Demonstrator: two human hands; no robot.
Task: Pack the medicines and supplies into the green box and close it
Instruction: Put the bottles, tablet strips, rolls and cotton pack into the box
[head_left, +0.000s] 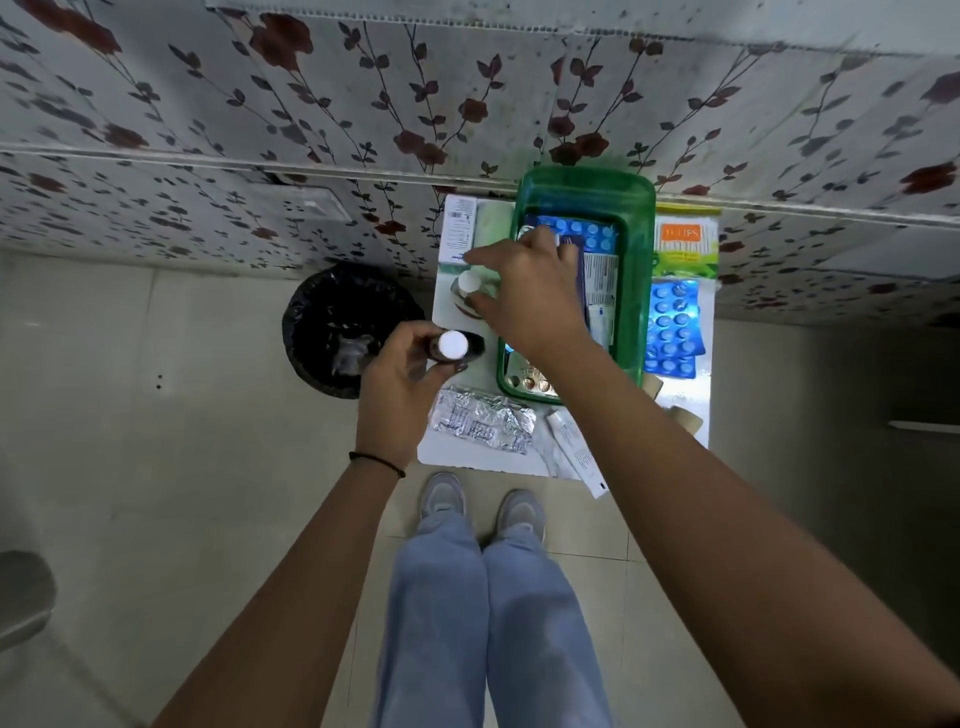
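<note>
The green box (643, 244) stands open on a small white table (467, 457), with blue pill strips and a carton inside. My left hand (400, 395) holds a dark bottle with a white cap (453, 344) upright at the table's left edge. My right hand (524, 291) reaches over the box's left rim, fingers spread above a second white-capped bottle (469, 283) that stands on the table. Whether the fingers touch that bottle I cannot tell. A silver foil strip (483, 423) and a white tube (574, 452) lie at the table's near edge.
Blue pill strips (672, 327) and a cotton-bud pack (685, 244) lie right of the box. A white carton (458, 228) lies at the far left of the table. A black-lined bin (337, 327) stands on the floor to the left. A floral-patterned wall runs behind the table.
</note>
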